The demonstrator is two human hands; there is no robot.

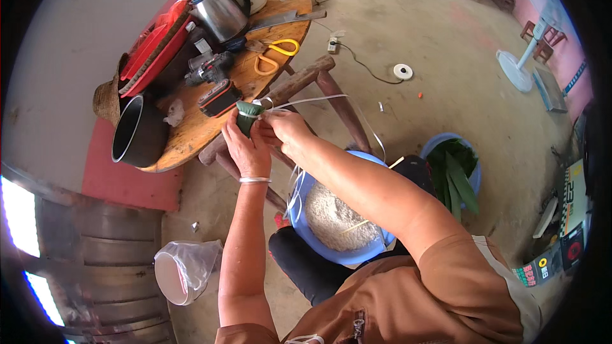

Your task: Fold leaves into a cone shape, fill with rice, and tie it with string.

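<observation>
My left hand (247, 149) grips a green leaf-wrapped dumpling (247, 124), its fingers around the lower part. A white plastic strip (315, 99) circles the dumpling and trails off to the right. My right hand (285, 128) pinches the strip close against the dumpling's side. Both hands are near the edge of the wooden table, above a wooden frame (296, 83). Between my legs sits a blue basin (306, 243) of white rice (330, 220), with a thin stick (355, 227) in it. More white strips (296, 193) hang over the basin's left rim.
On the wooden table (179, 148) lie a cordless drill (210, 68), a battery pack (220, 98), yellow-handled scissors (267, 62), a cleaver (282, 20), a kettle (222, 12) and a black pot (143, 129). A basin of green leaves (452, 167) stands right; a lined bin (174, 277) stands left.
</observation>
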